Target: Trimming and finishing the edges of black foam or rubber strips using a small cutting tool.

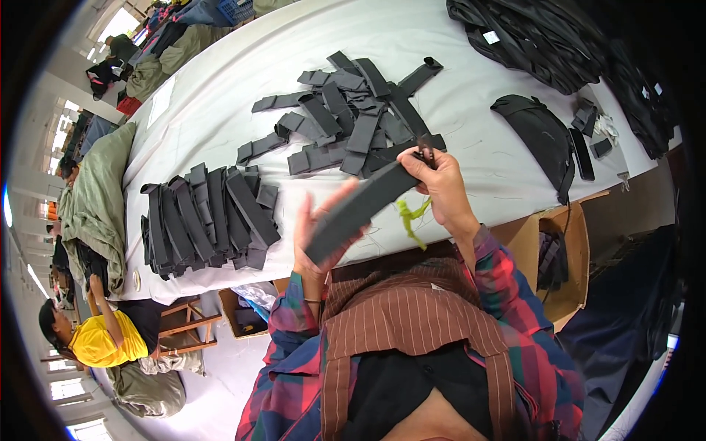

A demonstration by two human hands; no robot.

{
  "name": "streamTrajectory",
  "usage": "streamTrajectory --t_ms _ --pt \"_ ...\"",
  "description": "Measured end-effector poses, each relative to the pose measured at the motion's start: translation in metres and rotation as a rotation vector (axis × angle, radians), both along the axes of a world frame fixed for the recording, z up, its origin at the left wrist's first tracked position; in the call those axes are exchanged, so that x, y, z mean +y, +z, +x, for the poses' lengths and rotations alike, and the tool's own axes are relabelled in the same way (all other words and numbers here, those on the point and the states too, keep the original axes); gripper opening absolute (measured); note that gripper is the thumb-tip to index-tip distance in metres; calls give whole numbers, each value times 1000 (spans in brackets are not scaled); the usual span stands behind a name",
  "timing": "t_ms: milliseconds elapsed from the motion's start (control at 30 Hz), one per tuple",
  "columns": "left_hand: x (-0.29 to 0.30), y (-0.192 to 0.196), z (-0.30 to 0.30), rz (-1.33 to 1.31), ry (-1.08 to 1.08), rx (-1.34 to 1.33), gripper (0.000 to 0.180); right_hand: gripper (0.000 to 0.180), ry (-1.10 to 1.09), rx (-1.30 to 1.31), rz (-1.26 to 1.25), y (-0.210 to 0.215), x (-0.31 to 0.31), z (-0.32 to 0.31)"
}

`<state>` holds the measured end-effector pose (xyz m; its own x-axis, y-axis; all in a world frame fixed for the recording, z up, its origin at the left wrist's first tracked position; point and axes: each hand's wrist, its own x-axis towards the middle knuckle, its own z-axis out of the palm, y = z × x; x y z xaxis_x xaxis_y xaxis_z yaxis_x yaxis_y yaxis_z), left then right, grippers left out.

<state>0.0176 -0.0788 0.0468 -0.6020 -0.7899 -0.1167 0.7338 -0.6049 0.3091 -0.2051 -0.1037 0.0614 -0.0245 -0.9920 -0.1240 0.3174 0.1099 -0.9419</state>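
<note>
A dark grey fabric strap (360, 209) runs slantwise between both hands, just above the near edge of a long table (220, 95) covered in white cloth. The left hand (321, 235) cups the strap's lower end, fingers curled round it from below with the thumb side up; the right hand (441, 187) pinches the upper end while also gripping a small pair of snips (425, 151) whose dark blades poke up past the fingers — a yellow-green cord (412, 217) dangles from that hand toward the table edge. Left of the hands, a neat row of folded straps (209, 220) lies stacked on the cloth; beyond the hands, a loose scatter of flat straps (353, 117) spreads across the middle of the table. To the right sits a black curved pouch-like piece (540, 136), and farther back a heap of black bags (529, 37). An open cardboard box (566, 264) stands at the table's near right corner — dark straps show inside it.
</note>
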Motion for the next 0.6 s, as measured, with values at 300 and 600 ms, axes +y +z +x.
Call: streamTrajectory --t_ms 300,600 --pt "-6 -8 -38 -296 103 -312 72 9 -136 -390 -9 -11 24 42" --pt "-13 -9 -37 -363 362 -357 54 6 16 -26 -124 -34 49 47"
